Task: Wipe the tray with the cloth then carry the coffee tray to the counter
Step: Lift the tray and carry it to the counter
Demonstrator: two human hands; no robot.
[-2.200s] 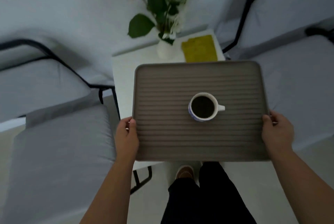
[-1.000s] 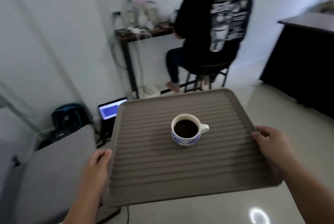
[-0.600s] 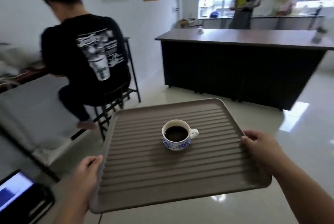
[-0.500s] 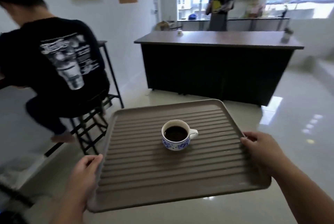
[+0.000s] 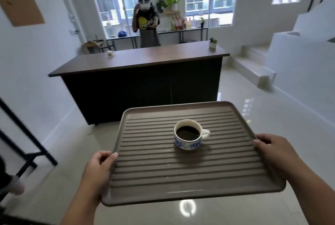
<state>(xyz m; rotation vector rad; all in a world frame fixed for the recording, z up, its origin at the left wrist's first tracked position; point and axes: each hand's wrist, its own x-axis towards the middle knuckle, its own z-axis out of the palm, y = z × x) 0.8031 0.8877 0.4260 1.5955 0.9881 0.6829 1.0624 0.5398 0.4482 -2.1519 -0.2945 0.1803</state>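
I hold a brown ribbed tray level in front of me, above the floor. My left hand grips its left edge and my right hand grips its right edge. A white cup with blue flowers, full of dark coffee, stands upright near the tray's middle, handle to the right. The dark counter with a brown wooden top stands straight ahead across the room. The cloth is not in view.
A person wearing a headset stands behind the counter. A small jar and a small potted plant sit on the countertop. White steps rise at the right. A black metal frame stands at the left. Glossy floor lies between me and the counter.
The view has swung from the side table, past a seated person, to face the counter. The tray and cup stay in both hands, and the seated person has left the frame.
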